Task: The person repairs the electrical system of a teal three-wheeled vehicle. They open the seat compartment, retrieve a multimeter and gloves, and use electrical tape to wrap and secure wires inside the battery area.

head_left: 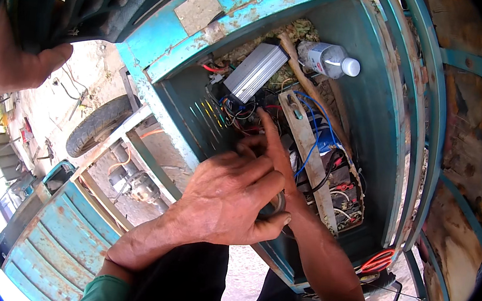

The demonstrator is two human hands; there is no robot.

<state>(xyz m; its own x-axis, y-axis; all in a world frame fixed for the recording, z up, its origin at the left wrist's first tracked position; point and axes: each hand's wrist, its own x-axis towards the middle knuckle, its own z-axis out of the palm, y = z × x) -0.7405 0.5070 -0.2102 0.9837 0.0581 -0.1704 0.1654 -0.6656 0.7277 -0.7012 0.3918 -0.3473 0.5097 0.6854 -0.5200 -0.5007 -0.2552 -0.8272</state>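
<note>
My left hand [229, 200] is in front of the compartment's near side, fingers curled and thumb pressed in. A dark ring-shaped thing, seemingly a roll of tape [278, 204], shows partly between thumb and fingers. Behind it, my right hand [274, 151] reaches into the blue metal compartment, index finger stretched out to a tangle of thin coloured wires [245, 112]. Its other fingers are partly hidden by my left hand. The wires run from the end of a silver finned metal box [257, 71], which lies tilted just beyond the fingertip.
Beside the box are a wooden stick [304, 77] and a clear plastic bottle [333, 61]. A rusty metal strip [306, 158] crosses dirty batteries [341, 193]. Red-handled scissors [376, 261] rest near right. Another person's hand [17, 63] is by black slatted plastic; a tyre [100, 124] stands left.
</note>
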